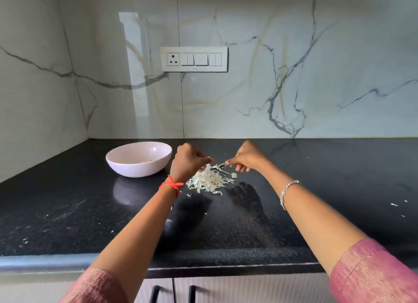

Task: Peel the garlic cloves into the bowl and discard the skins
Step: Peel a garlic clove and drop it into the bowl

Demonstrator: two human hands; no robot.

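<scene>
Hovering over the middle of the counter (316, 189), nearer its back edge than its front, both hands work just above a pile of skins (209, 179). The left hand (188, 161) has its fingers curled, with thumb and forefinger pinched on something small and pale. I take it for a garlic clove (208, 158), though the fingers hide most of it. The right hand (247, 158) pinches the end of a thin skin strip (220, 165) that runs back toward the left fingertips; its other fingers are loosely curled.

The bowl (126, 164) sits toward the back left corner, just beside the left hand and apart from the pile. I can only make out a pale trace at its bottom.

I judge the clove to be light, firm and rather slick once bared, so I would hold it by its sides between the pads and not squeeze hard, lest it shoot out. The skin looks papery, nearly weightless and brittle, and it will tear sooner than lift whole. I would take it at a loose tip and pull along the clove's length. The pile will scatter at a careless sweep, as stray flakes (394, 204) near the counter's right edge suggest. For discarding, I would gather it by cupping from both sides.
</scene>
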